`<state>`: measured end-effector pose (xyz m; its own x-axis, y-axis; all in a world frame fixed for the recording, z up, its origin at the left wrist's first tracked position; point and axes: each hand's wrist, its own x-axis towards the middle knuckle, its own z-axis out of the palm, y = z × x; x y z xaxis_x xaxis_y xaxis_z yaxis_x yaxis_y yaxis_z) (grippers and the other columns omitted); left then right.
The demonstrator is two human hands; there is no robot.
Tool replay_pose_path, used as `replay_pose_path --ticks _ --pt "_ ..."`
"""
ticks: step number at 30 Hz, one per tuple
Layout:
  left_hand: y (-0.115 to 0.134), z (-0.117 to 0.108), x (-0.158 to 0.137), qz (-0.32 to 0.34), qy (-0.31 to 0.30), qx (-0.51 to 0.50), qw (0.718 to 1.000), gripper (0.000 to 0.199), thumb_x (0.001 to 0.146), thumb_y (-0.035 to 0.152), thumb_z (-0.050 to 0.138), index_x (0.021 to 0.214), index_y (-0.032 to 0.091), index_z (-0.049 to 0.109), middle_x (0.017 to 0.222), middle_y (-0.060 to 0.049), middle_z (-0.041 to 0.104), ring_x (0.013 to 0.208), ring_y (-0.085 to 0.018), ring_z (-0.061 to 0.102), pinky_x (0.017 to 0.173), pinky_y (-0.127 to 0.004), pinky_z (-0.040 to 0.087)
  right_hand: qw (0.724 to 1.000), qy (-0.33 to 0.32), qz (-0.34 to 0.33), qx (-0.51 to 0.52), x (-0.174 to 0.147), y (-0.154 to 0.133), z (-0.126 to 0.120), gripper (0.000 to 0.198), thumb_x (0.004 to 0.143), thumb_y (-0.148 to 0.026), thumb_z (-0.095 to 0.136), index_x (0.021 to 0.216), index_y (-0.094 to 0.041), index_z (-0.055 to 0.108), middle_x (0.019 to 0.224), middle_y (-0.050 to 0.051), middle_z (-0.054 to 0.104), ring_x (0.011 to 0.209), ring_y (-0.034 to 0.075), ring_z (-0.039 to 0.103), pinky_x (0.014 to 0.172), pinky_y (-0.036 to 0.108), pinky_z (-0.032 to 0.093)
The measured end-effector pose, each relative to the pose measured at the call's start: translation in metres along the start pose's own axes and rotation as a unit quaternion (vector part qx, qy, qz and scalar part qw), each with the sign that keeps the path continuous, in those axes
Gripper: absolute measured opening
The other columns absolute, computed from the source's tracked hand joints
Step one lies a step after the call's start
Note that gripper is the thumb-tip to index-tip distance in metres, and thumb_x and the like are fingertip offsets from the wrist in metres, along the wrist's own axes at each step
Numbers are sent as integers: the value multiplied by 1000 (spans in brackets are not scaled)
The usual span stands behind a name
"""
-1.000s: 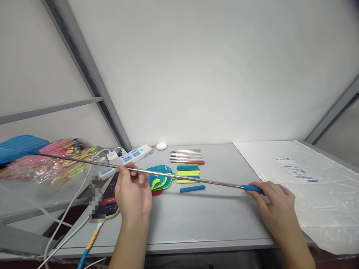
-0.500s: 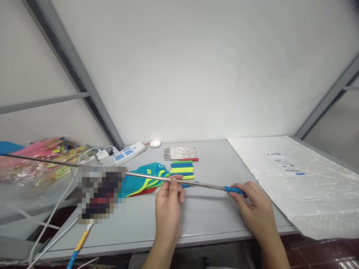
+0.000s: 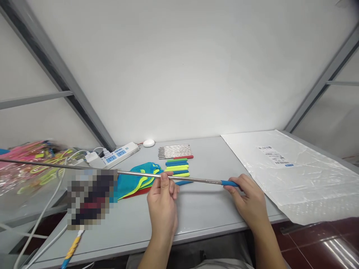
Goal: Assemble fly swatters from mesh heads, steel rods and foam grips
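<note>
A long, thin telescopic metal rod (image 3: 199,180) with a blue handle (image 3: 227,183) runs across the view above the table, its far end passing out at the left edge. My left hand (image 3: 162,203) pinches the metal shaft near the middle, thumb on top. The fingers of my right hand (image 3: 248,200) are closed around the blue handle. Beyond my left hand lie several green, blue and yellow grips (image 3: 177,169) in a stack of rows. Behind them is a row of shiny metal rods (image 3: 174,151), with a red-handled one (image 3: 183,157) in front.
Blue mesh pieces with yellow edging (image 3: 134,177) lie left of my left hand, partly behind the rod. A power strip (image 3: 123,154) and a white round device (image 3: 149,143) sit at the back. White bubble packaging (image 3: 275,179) covers the right side. Bagged colourful items (image 3: 36,164) are far left.
The whole view has shifted a little, so the table and its things appear further left. Both hands keep their hold on the rod, which stays at nearly the same slant.
</note>
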<state>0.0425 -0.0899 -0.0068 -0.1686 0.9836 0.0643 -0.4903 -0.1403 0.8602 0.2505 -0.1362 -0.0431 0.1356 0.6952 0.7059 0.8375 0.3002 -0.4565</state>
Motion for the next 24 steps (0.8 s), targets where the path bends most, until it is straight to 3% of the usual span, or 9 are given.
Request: replay_pose_path --ticks 4,9,16,20,24 --pt "-16 15 -20 -83 -87 83 989 39 86 53 64 98 17 69 56 5 39 51 -8 33 47 -20 26 999 -36 -11 23 -2 -10 5 11 92 -31 62 89 -20 61 71 -1 55 64 14 49 59 27 38" --pt "-11 22 -24 -90 -142 133 977 43 85 52 64 109 17 69 61 3 49 53 -8 37 49 -22 28 999 -10 22 47 -5 -15 4 13 91 -32 64 84 -21 62 66 -2 49 60 14 46 56 28 36" --pt "22 -20 8 16 -37 143 989 36 85 51 65 96 17 70 64 2 51 56 -8 45 52 -19 36 997 8 14 75 -4 -13 0 4 88 -26 68 86 -23 65 69 -1 54 64 15 47 59 29 39" --pt "49 -46 28 84 20 71 994 36 85 53 64 85 17 67 62 1 52 54 -9 45 51 -19 38 997 12 18 74 -4 -13 0 3 88 -26 67 87 -24 65 72 0 57 66 16 50 61 31 41" --pt "70 -66 36 128 19 125 984 32 81 49 70 80 17 66 57 2 49 55 -10 45 51 -20 38 997 11 21 72 -4 -12 -1 4 88 -28 66 87 -24 65 74 1 58 68 17 52 63 32 42"
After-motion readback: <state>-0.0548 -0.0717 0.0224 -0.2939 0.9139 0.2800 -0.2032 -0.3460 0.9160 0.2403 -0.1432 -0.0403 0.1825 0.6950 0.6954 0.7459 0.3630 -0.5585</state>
